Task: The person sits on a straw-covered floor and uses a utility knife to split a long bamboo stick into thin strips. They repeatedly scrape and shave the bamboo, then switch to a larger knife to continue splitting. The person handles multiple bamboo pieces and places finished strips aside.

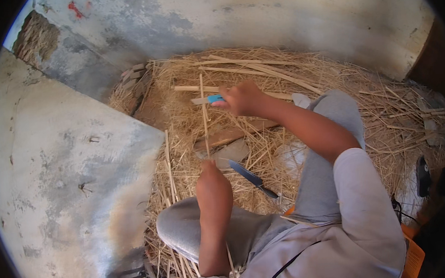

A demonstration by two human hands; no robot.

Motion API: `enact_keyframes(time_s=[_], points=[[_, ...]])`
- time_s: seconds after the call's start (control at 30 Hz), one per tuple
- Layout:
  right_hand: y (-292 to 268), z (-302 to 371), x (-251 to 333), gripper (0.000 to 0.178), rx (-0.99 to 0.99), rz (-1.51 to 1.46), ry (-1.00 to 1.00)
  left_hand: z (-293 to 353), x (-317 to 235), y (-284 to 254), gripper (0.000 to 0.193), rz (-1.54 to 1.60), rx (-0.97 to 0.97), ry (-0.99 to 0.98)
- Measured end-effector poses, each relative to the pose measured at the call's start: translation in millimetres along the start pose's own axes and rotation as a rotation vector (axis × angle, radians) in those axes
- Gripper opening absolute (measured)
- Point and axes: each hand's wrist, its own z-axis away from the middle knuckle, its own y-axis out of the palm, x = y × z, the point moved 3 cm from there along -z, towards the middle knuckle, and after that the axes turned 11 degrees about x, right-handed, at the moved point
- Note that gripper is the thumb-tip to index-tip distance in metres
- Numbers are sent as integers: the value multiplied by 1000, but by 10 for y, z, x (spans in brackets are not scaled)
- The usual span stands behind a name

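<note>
My left hand (213, 187) is closed around the lower end of a thin wooden strip (206, 132), which stands away from me, nearly straight up the view. My right hand (241, 98) grips a blue utility knife (215, 99). Its blade points left and crosses the strip in its upper part; whether it presses into the wood I cannot tell. Beyond the hands, a wider pale slat (187, 88) lies on the straw. Between my legs rests a dark-bladed knife (246, 173) with a black handle, touched by neither hand.
Straw-like shavings (268, 185) cover the floor around my crossed legs. A wooden block (232, 134) and a flat stone (230, 154) lie ahead. Long slats (275, 72) are at the back. Walls (68, 167) stand left and behind; an orange plastic piece (414, 260) is at lower right.
</note>
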Motion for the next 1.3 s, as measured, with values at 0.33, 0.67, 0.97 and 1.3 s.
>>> enact_keyframes(time_s=[0.33, 0.67, 0.97, 1.3], points=[[-833, 256, -201, 66, 40, -221, 326, -155, 517, 251, 28, 517, 196, 6], [-482, 515, 621, 58, 323, -220, -61, -265, 264, 284, 30, 1072, 463, -130], [-437, 551, 544, 57, 192, -195, -115, -250, 236, 249, 30, 1120, 408, -107], [-410, 319, 259, 57, -93, 66, -244, -141, 89, 132, 32, 1127, 343, -112]])
